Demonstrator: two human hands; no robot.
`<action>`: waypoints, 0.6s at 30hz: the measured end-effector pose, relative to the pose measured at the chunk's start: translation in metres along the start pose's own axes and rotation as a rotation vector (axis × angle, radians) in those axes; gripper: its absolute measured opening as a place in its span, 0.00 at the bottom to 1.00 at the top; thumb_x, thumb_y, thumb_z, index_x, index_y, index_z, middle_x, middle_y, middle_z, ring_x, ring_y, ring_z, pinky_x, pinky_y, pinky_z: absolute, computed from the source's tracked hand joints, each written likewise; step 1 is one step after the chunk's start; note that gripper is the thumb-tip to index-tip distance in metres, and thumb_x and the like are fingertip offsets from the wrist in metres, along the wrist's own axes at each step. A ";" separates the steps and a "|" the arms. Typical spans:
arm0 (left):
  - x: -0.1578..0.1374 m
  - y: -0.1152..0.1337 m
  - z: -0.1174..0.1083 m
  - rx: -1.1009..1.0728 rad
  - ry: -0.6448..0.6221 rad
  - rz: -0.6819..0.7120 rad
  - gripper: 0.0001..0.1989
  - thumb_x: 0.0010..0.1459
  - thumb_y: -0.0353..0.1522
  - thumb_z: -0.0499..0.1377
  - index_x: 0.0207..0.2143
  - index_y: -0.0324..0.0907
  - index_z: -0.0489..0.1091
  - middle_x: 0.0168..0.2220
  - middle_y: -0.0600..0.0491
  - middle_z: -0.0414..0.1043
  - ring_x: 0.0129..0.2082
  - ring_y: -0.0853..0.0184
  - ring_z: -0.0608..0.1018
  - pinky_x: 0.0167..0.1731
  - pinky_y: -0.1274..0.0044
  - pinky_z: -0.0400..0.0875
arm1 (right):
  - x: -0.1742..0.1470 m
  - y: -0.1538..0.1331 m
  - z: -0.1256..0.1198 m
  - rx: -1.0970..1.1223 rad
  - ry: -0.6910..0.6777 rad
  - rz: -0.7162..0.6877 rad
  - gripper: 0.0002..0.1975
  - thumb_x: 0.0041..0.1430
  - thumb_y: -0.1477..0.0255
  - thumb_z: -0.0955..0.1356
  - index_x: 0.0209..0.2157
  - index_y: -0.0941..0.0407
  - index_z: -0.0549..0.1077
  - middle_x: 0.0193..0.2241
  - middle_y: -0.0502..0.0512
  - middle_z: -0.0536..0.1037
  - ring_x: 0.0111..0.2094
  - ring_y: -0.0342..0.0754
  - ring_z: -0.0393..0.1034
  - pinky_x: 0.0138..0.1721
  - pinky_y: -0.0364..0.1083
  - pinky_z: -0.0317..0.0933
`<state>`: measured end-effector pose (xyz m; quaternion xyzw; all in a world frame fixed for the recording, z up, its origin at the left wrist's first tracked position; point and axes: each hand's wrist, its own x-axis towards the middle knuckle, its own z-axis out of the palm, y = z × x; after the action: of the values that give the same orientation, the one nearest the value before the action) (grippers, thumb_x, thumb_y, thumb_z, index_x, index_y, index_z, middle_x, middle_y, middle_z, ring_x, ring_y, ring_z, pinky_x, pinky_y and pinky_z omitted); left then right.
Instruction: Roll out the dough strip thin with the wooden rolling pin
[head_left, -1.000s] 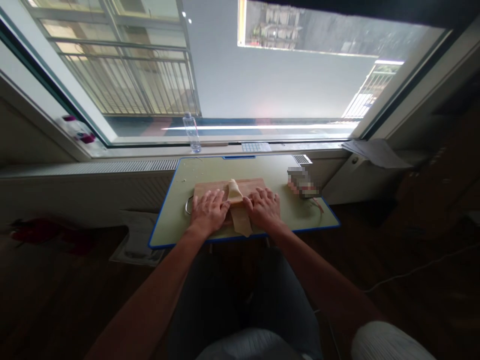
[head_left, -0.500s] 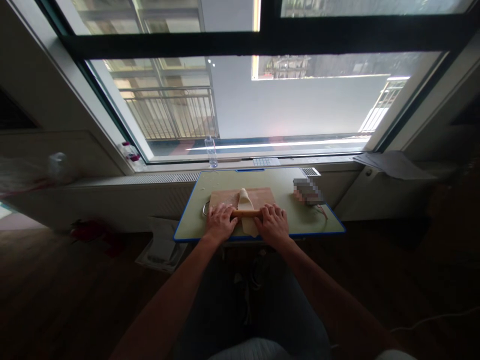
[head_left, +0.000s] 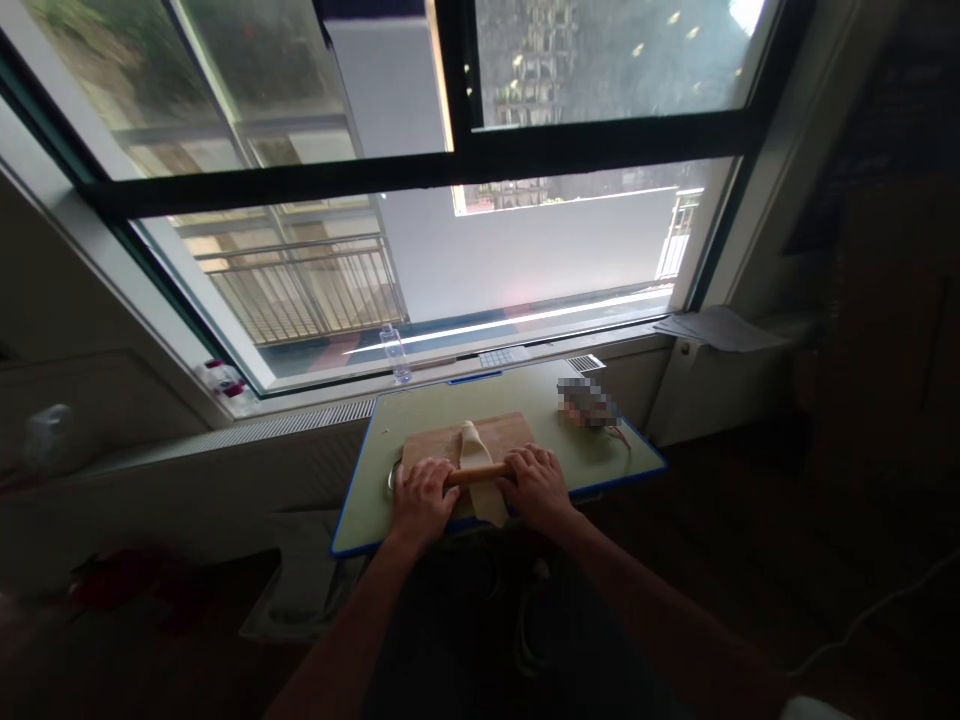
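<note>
A wooden rolling pin (head_left: 478,474) lies crosswise over a long strip of pale dough (head_left: 474,447). My left hand (head_left: 426,492) is closed on its left end, and my right hand (head_left: 535,480) is closed on its right end. Beneath them is a wooden cutting board (head_left: 506,431) with a metal handle at its left side. The dough's far end looks rolled or folded up, while its near end hangs past the board at the table's front edge. My hands cover the ends of the pin and the board's near corners.
The small green table (head_left: 420,403) has a blue rim. A blurred-out object (head_left: 589,403) rests on its right side. Behind, a clear bottle (head_left: 395,355) stands on the windowsill, with papers (head_left: 724,328) farther right. A white cable (head_left: 862,620) crosses the floor at right.
My view has tilted up and turned slightly, so the table sits lower and slanted. Both hands keep hold of the rolling pin, which still lies across the dough.
</note>
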<state>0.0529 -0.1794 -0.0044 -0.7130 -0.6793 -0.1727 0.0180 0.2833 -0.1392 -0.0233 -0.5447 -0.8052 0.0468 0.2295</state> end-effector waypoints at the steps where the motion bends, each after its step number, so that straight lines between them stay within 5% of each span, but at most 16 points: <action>1: 0.005 0.000 -0.004 0.009 0.008 0.009 0.14 0.69 0.37 0.59 0.55 0.53 0.76 0.64 0.48 0.77 0.68 0.52 0.71 0.74 0.48 0.49 | 0.005 0.001 -0.004 0.010 0.007 -0.010 0.14 0.73 0.60 0.70 0.54 0.49 0.77 0.60 0.58 0.79 0.67 0.59 0.63 0.68 0.59 0.51; 7: 0.049 0.000 -0.022 0.065 0.027 0.001 0.14 0.71 0.42 0.58 0.54 0.52 0.76 0.62 0.48 0.79 0.65 0.53 0.74 0.71 0.51 0.53 | 0.051 0.002 -0.024 0.003 0.016 -0.047 0.15 0.74 0.57 0.69 0.52 0.53 0.78 0.57 0.61 0.80 0.62 0.59 0.66 0.64 0.55 0.56; 18: 0.070 -0.014 0.005 0.079 -0.050 -0.122 0.20 0.71 0.46 0.55 0.58 0.51 0.75 0.62 0.46 0.78 0.63 0.52 0.74 0.64 0.58 0.63 | 0.088 0.005 -0.005 -0.026 -0.080 -0.021 0.21 0.71 0.55 0.70 0.54 0.55 0.79 0.56 0.60 0.81 0.61 0.59 0.68 0.61 0.52 0.58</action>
<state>0.0412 -0.1096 0.0064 -0.6729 -0.7282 -0.1288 0.0189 0.2635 -0.0589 0.0075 -0.5370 -0.8199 0.0556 0.1907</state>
